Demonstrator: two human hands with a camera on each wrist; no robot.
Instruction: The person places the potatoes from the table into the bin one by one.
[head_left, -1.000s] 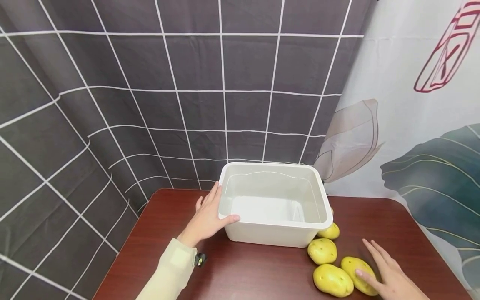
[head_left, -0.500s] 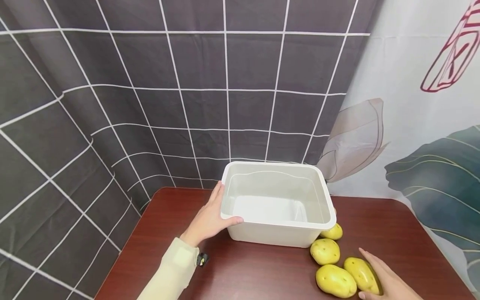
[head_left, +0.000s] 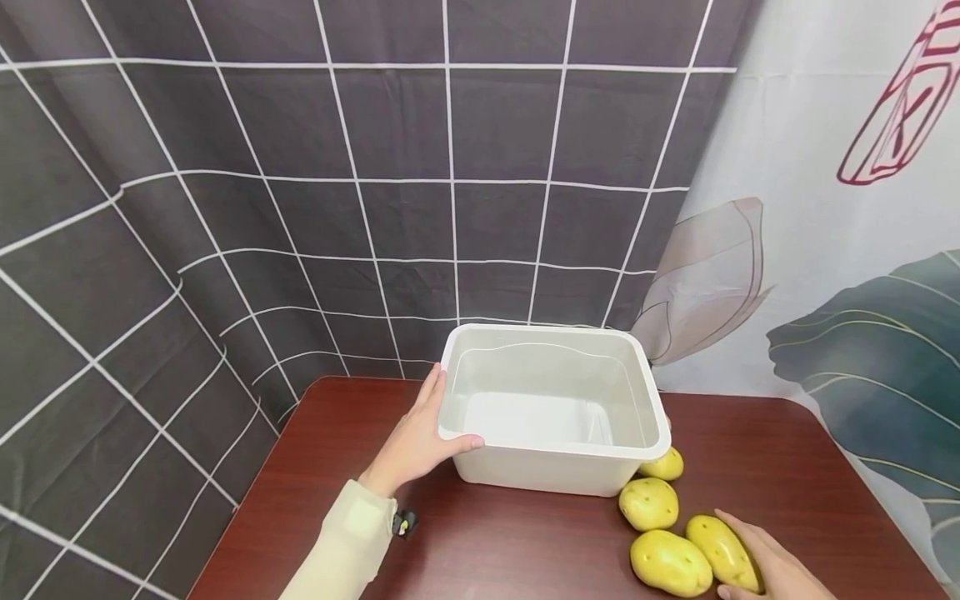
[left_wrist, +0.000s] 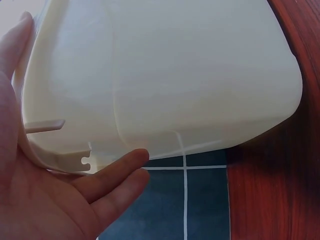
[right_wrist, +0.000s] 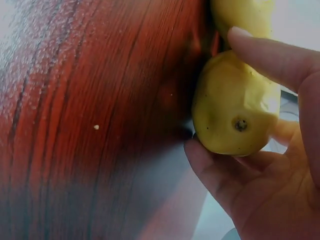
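A dark curtain (head_left: 390, 125) with white grid lines hung on the left and behind the tabletop (head_left: 465, 554), a glossy reddish-brown wood grain with rounded far corners. On the right hung a pale curtain (head_left: 802, 108) printed with large leaves and a red mark.

The left hand (head_left: 415, 447) had stayed at the near left corner of the tub (head_left: 540, 472), fingers apart and fairly straight along its outside, thumb at the front rim. A second earlier the right hand (head_left: 776, 562) had been spread above the rightmost potato (head_left: 720, 550); now it had lowered, its fingers clamped round that potato, thumb opposite the rest.

The tub, white with rounded corners, stood upright near the far edge. By its near right corner, three other potatoes (head_left: 670, 564) trailed toward the viewer. The gripped one, smooth and yellow with a dark spot on its end, lay beside the nearest of them.
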